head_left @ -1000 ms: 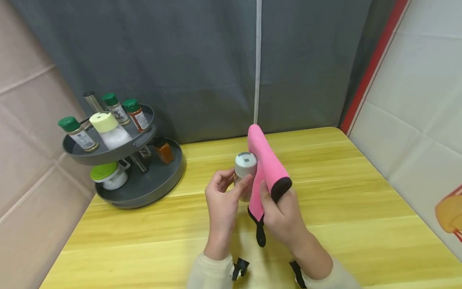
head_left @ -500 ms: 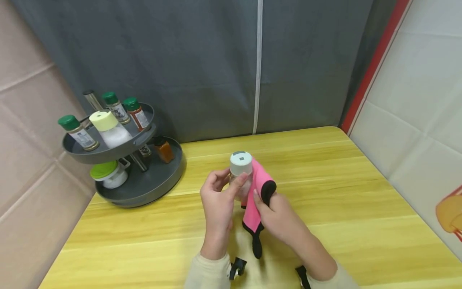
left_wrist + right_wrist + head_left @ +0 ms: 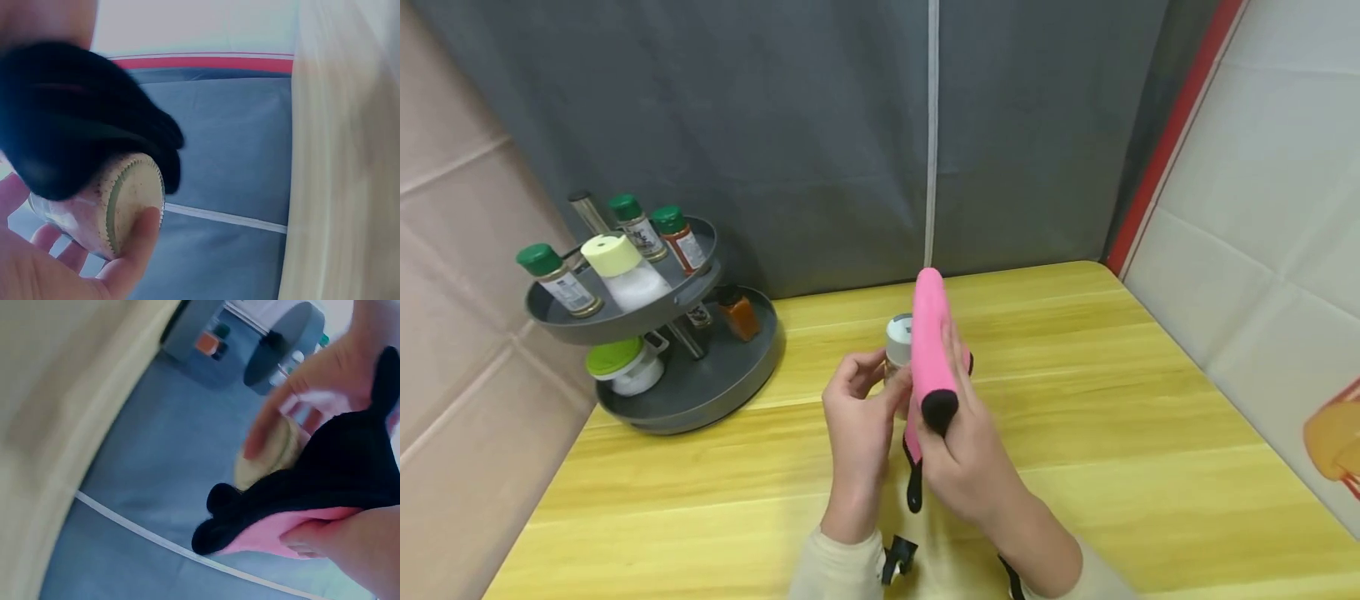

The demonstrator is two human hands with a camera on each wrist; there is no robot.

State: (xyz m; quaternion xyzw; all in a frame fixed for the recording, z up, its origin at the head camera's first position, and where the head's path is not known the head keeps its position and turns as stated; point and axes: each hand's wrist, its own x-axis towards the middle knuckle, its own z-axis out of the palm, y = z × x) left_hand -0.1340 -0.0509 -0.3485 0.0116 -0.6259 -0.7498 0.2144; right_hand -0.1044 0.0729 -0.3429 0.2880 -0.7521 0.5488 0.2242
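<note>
My left hand (image 3: 857, 425) grips a clear seasoning jar (image 3: 898, 340) with a pale lid, above the table. In the left wrist view, a fingertip rests on the jar's ridged base (image 3: 139, 194); pinkish contents show through its side. A pink cloth (image 3: 929, 333) with a black edge and a hanging black loop is folded in my right hand (image 3: 966, 458), which holds it against the jar's right side. The cloth covers part of the jar in the head view. Its black side (image 3: 350, 456) lies along the jar (image 3: 269, 462) in the right wrist view.
A grey two-tier turntable (image 3: 700, 412) stands at the left of the wooden table (image 3: 1112, 400). Several green-capped spice bottles (image 3: 561, 283) and a yellow-capped shaker (image 3: 625, 271) fill its upper tier. Below sit a green-lidded pot (image 3: 625, 367) and an orange bottle (image 3: 739, 315). A grey curtain (image 3: 775, 150) hangs behind.
The cloth dipped low beside the jar half a second ago and has risen again, now hiding more of the jar. My right hand moved up with it; my left hand kept its grip.
</note>
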